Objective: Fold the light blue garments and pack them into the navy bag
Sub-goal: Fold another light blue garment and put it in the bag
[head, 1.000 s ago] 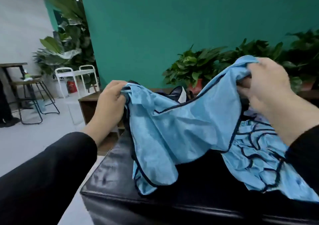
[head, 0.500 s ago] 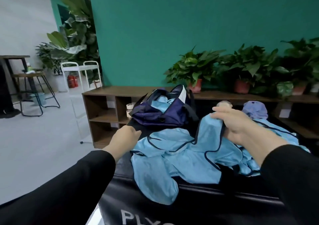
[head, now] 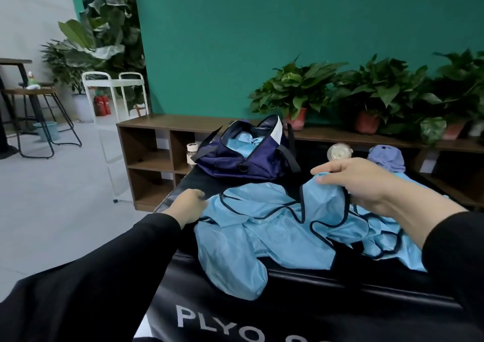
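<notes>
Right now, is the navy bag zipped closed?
No, the navy bag stands open on the black box, and light blue cloth shows inside its mouth.

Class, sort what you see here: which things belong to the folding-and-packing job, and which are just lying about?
Belongs to the job:
light blue garment
navy bag
left hand
right hand

Just lying about:
purple cloth
small jar
potted plants

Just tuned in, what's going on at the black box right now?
A person is spreading a light blue garment on the black box. The left hand holds its left edge, and the right hand pinches a raised fold. The navy bag sits open behind, with light blue fabric already inside.
</notes>
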